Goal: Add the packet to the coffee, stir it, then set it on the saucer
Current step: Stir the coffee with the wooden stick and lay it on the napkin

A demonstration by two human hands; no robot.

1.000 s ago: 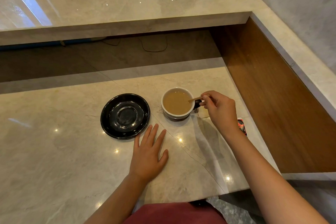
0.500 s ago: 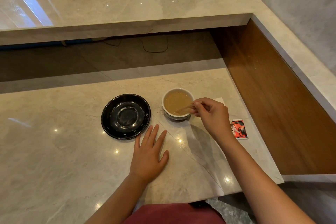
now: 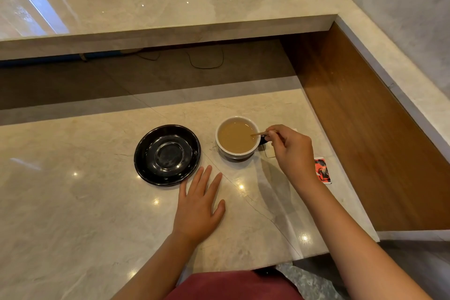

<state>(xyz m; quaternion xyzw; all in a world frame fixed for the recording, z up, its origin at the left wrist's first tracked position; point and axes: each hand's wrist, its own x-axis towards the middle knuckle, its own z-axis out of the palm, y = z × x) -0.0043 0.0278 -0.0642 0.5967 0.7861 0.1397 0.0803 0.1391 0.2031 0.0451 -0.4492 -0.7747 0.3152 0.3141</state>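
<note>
The scene was viewed from a single head-worn camera, angled forward and down. The counter (image 3: 73,202) was seen closely, from its near edge toward its far right corner.

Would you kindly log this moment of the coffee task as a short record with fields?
cup: white cup of light brown coffee, standing on the counter, right of the saucer
saucer: black saucer, nothing on it
right hand: right hand pinches a wooden stirrer, tip in the coffee
left hand: left hand flat on the counter, holding nothing
packet: red packet lies beyond the right wrist
stage: stirring; cup not yet on saucer
</note>
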